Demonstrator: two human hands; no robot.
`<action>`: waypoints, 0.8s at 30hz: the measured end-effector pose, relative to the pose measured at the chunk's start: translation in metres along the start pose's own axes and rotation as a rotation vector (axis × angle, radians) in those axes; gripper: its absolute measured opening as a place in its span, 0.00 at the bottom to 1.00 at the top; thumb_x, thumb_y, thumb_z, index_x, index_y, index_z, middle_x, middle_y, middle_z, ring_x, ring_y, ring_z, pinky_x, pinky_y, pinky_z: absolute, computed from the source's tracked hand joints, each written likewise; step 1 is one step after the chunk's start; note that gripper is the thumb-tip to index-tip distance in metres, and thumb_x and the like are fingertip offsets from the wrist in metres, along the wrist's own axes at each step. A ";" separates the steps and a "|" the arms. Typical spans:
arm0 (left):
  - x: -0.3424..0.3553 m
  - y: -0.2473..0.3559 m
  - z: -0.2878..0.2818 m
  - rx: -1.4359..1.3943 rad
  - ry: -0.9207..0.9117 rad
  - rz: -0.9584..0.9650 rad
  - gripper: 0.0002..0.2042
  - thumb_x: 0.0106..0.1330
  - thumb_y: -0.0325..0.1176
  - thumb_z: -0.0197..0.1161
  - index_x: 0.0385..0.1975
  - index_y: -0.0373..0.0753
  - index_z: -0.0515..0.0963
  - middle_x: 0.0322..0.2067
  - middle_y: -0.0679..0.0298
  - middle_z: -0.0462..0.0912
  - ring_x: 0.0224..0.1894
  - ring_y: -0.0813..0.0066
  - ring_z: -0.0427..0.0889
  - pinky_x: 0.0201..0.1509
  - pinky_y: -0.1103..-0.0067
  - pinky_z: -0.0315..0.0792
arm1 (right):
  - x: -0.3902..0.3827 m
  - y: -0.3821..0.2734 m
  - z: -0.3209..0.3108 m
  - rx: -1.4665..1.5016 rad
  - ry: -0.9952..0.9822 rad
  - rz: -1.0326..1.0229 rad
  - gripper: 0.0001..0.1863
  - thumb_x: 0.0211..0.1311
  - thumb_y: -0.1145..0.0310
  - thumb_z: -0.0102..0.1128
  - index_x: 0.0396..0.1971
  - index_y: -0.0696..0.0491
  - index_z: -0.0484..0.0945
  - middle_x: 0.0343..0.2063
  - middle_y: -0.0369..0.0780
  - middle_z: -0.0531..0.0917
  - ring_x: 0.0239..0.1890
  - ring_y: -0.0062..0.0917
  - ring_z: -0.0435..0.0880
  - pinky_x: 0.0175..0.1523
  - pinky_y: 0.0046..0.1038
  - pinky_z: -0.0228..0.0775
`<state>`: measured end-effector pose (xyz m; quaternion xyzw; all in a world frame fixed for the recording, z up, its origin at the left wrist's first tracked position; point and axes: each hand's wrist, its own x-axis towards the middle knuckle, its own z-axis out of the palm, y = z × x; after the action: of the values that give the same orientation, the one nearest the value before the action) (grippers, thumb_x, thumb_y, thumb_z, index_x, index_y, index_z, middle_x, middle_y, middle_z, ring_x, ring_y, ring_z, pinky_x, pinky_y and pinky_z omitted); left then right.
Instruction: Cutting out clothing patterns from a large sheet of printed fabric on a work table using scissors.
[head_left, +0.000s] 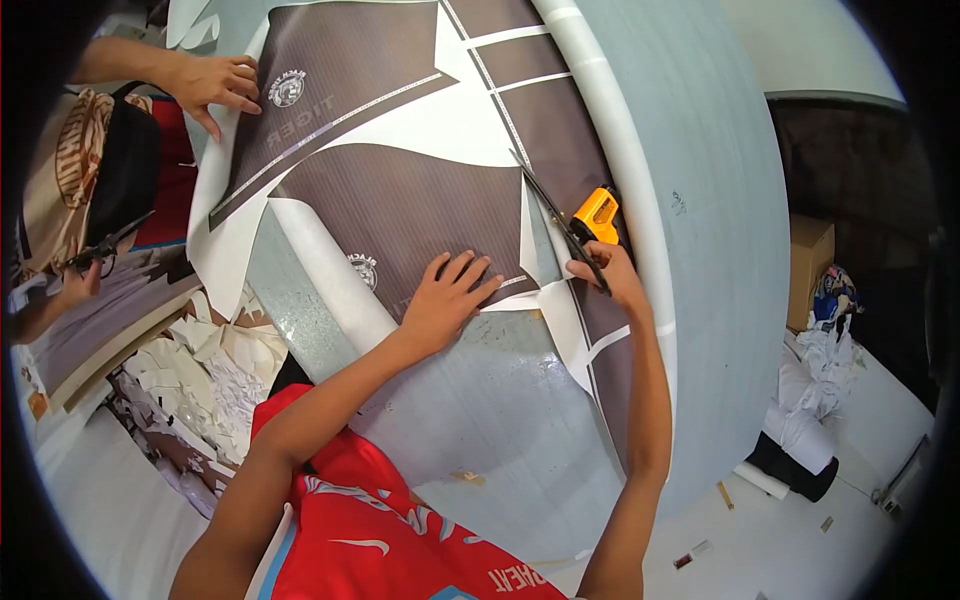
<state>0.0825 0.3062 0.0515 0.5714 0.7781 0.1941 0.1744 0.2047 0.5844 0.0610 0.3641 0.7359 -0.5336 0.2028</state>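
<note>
My left hand (pixel 446 300) lies with spread fingers on a dark brown striped printed sheet (pixel 400 200) with white edging, near its lower right corner. My right hand (pixel 608 272) grips long black scissors (pixel 547 207), whose blades point up and left along the sheet's white cut edge and a narrow printed strip. A yellow-and-black object (pixel 597 211), too unclear to name exactly, lies just beyond that hand, beside the scissors. A rolled white paper edge (pixel 630 150) runs down the right of the prints, and another curled roll (pixel 325 270) lies left of my left hand.
The grey table (pixel 720 250) extends to both sides. At upper left a co-worker's hand (pixel 215 90) rests on the sheet; their other hand (pixel 82 283) holds scissors. Paper scraps (pixel 195 380) fill the lower left. A cardboard box (pixel 810 260) and white bundles (pixel 805 410) sit at right.
</note>
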 end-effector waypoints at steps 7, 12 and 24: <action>0.000 -0.003 0.001 -0.025 0.011 0.001 0.27 0.55 0.35 0.66 0.57 0.49 0.71 0.59 0.63 0.68 0.63 0.62 0.63 0.66 0.62 0.56 | -0.003 -0.007 -0.006 0.052 -0.112 -0.017 0.15 0.53 0.60 0.68 0.21 0.50 0.71 0.14 0.26 0.67 0.15 0.11 0.63 0.20 0.17 0.52; 0.005 0.001 -0.003 -0.035 -0.019 -0.008 0.28 0.53 0.32 0.68 0.58 0.49 0.71 0.60 0.61 0.68 0.63 0.60 0.64 0.66 0.61 0.57 | -0.025 0.008 0.006 0.232 -0.160 -0.036 0.15 0.54 0.59 0.66 0.26 0.52 0.70 0.19 0.28 0.69 0.21 0.10 0.66 0.25 0.16 0.55; 0.058 0.025 -0.024 -0.091 -0.135 -0.092 0.23 0.57 0.29 0.62 0.55 0.47 0.73 0.57 0.60 0.71 0.62 0.65 0.67 0.64 0.66 0.60 | -0.225 0.074 0.156 0.474 0.585 0.083 0.20 0.45 0.67 0.76 0.26 0.53 0.68 0.21 0.30 0.66 0.25 0.14 0.63 0.31 0.21 0.59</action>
<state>0.0742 0.3662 0.0819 0.5384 0.7802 0.1821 0.2612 0.3933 0.3797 0.1141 0.5676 0.6034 -0.5537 -0.0844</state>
